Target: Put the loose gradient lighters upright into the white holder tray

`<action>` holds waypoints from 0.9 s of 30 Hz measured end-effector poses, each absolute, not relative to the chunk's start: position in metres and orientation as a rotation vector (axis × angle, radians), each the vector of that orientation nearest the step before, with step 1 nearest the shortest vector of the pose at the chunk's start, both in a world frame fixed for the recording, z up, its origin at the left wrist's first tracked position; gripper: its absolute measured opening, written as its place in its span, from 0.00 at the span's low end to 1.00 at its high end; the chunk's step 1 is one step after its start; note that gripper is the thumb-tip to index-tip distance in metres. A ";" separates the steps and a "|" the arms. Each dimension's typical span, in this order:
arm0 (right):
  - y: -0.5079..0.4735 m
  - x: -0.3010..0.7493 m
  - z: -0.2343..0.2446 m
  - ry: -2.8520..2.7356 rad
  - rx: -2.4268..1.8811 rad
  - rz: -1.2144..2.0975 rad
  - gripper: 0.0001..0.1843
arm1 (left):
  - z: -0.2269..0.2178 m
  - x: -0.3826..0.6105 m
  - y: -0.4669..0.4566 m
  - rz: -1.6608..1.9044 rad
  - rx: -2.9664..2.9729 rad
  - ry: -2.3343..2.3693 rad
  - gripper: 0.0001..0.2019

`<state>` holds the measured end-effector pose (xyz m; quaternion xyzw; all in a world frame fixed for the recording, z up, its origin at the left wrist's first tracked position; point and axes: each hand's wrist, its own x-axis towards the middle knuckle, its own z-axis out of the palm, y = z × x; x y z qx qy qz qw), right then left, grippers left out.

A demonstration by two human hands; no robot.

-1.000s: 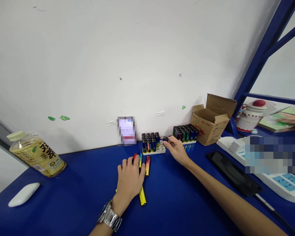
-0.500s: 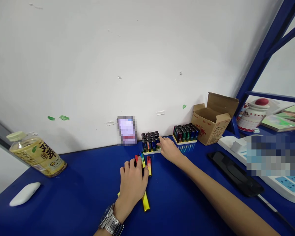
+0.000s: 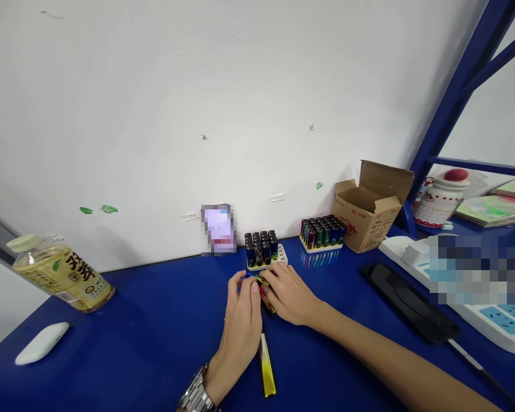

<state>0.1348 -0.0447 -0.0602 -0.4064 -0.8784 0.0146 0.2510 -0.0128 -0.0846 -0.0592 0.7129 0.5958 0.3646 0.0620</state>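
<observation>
My left hand (image 3: 242,312) and my right hand (image 3: 288,293) meet over a few shiny coloured lighters (image 3: 264,292) lying on the blue table (image 3: 146,343). Both hands have their fingers curled on these lighters, thumbs and fingertips touching them. A yellow lighter (image 3: 266,366) lies loose just below, beside my left wrist with its metal watch (image 3: 197,396). Right behind the hands stands a white tray of upright lighters (image 3: 262,250), partly filled. A second, full tray of lighters (image 3: 321,233) stands further right.
An open cardboard box (image 3: 371,205) stands against the wall at the right. A black flat device (image 3: 407,302) and a white power strip (image 3: 476,303) lie right of it. A yellow drink bottle (image 3: 60,273) and a white mouse (image 3: 40,342) are at the left.
My right hand has come back from the near tray to the loose lighters. My left hand has slid right and forward to meet it, uncovering the yellow lighter.
</observation>
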 end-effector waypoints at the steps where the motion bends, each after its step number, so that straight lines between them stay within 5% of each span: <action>1: -0.046 0.135 -0.061 -2.413 -1.081 0.028 0.11 | -0.056 -0.015 -0.083 1.180 2.142 1.749 0.21; 6: -0.044 0.140 -0.066 -2.391 -1.182 0.081 0.08 | -0.047 -0.031 -0.098 0.762 2.345 1.811 0.23; 13: -0.038 0.138 -0.071 -2.256 -1.303 0.189 0.06 | -0.093 -0.040 -0.136 0.388 2.711 1.853 0.35; 21: -0.026 0.158 -0.064 -2.186 -1.475 0.356 0.17 | -0.066 -0.044 -0.078 0.194 2.860 1.490 0.35; 27: -0.014 0.180 -0.067 -2.223 -1.218 0.432 0.03 | -0.064 -0.036 -0.064 0.214 2.855 1.358 0.35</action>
